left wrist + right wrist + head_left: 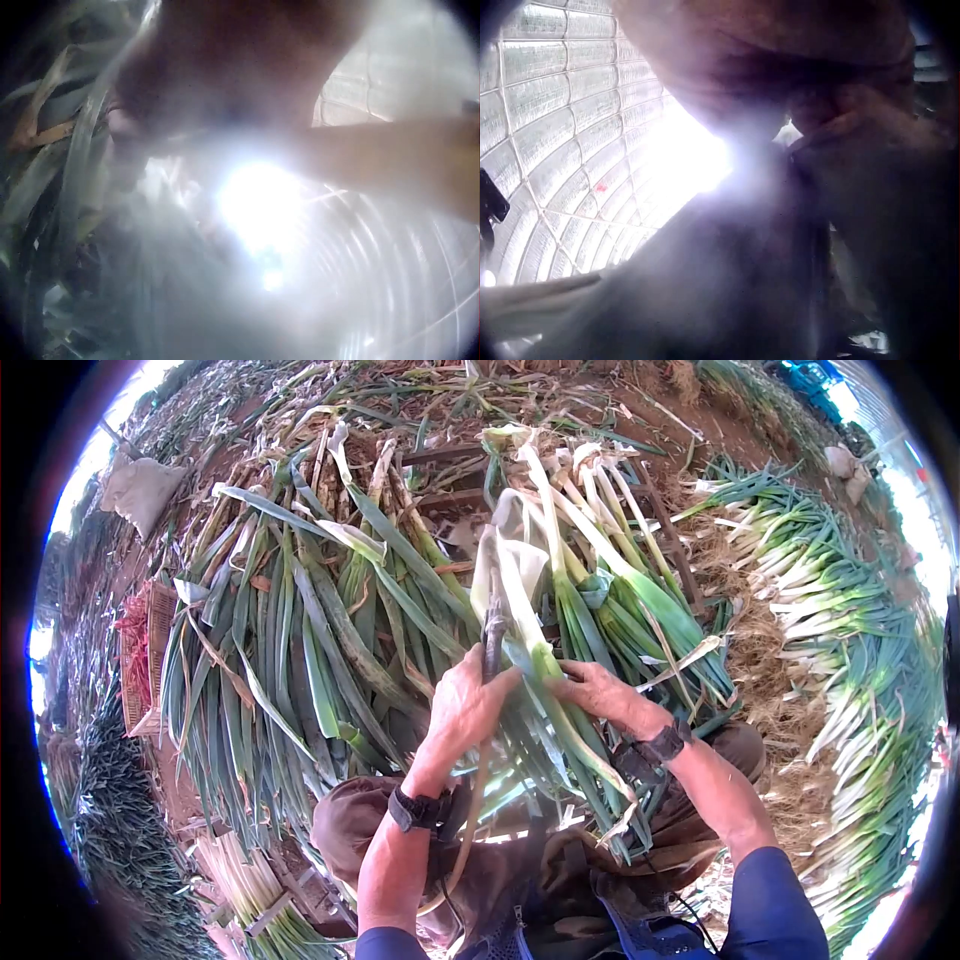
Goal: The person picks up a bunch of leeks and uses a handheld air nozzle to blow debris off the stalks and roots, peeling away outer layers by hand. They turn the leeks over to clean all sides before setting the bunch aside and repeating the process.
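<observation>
In the head view my left hand (465,700) grips a slim dark rod-like tool (493,628) that points away from me. A tan hose (475,815) hangs below that hand; in the left wrist view the hose (397,161) crosses to the right, blurred. My right hand (605,695) holds a leek (543,660) round its green part, with its pale end up and away from me. Loose whitish skin (522,560) blurs around the pale end, right beside the rod's tip. Glare and blur hide most of both hands in the wrist views.
A thick heap of untrimmed leeks (300,630) lies at the left, with more leeks (640,590) beyond my right hand. Cleaned-looking leeks (840,620) form a long row at the right. Dry root litter (770,690) covers the ground between. A crate with red strands (150,650) stands far left.
</observation>
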The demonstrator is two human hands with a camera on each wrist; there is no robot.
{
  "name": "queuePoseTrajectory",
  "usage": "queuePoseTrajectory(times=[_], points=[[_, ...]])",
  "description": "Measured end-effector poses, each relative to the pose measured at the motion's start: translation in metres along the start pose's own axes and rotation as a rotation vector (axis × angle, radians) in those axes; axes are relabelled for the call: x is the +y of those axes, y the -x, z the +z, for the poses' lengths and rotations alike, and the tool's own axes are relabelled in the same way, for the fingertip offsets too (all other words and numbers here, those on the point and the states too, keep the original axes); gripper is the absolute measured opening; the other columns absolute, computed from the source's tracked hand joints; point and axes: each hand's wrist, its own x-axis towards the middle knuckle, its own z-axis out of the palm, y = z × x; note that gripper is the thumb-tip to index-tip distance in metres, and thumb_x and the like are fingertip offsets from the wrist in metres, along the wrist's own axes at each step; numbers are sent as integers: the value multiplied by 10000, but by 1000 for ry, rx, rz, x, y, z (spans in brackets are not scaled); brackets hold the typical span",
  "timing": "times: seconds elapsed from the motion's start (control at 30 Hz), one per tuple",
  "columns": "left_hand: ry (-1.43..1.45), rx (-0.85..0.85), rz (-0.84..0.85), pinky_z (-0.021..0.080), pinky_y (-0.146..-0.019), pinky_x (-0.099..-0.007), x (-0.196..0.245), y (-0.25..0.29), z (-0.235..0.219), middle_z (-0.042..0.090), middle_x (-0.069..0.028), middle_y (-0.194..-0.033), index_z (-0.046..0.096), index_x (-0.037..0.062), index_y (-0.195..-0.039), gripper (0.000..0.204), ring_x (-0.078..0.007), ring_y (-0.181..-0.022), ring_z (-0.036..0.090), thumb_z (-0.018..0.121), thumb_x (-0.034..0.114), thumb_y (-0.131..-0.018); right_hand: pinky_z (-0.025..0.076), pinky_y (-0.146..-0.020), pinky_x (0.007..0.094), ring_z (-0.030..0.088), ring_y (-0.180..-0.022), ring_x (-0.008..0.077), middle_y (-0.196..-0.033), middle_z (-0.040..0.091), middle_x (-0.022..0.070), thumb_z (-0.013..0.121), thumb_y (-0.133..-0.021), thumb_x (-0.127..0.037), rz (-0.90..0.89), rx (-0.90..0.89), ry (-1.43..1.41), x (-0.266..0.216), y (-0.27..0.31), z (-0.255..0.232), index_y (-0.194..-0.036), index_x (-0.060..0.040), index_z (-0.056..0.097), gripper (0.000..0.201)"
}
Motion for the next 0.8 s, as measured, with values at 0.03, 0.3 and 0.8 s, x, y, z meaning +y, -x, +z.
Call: queuePoseTrajectory(times=[0.03,0.3,0.8], points=[[-5,21,27,510,-770,-370,0,3,2,681,-163,-871,611,-53,-1304,615,-243,-797,643,698,379,-876,505,-878,235,612,-984,67,-1141,698,23,715,-981,-428,99,-10,35,-17,2,-4,-1414,-17,594,609],[-62,-108,20,524,-819,-429,3,36,-6,702,-222,-911,617,-32,-1241,566,-342,-867,685,678,406,-887,543,-846,261,669,-957,117,-1142,699,71,774,-922,-320,163,-35,-504,2,-4,-10,-1405,17,571,623],[-245,149,196,517,-840,-495,-18,50,7,633,-256,-1075,434,-56,-1458,788,-455,-986,649,708,406,-882,625,-665,312,707,-713,193,-947,720,156,791,-860,-244,-211,59,239,-161,24,-44,-1229,50,643,494]])
